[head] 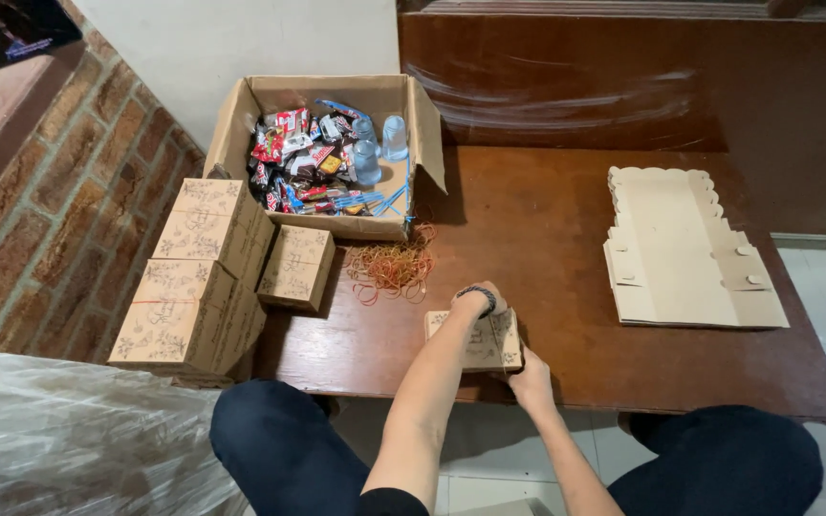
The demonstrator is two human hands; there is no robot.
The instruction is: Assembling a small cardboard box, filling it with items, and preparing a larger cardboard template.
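A small tan cardboard gift box (480, 341) with line drawings sits near the front edge of the brown wooden table (566, 239). My left hand (478, 298), with a dark beaded bracelet at the wrist, reaches over the box's far top edge and grips it. My right hand (530, 378) holds the box's near right corner from below. Both forearms come up from between my knees.
An open carton (336, 153) of wrapped sweets and small water bottles stands at the back left, a pile of rubber bands (394, 268) in front of it. Finished boxes (207, 277) are stacked at left. Flat unfolded box blanks (681, 248) lie at right. A brick wall rises left.
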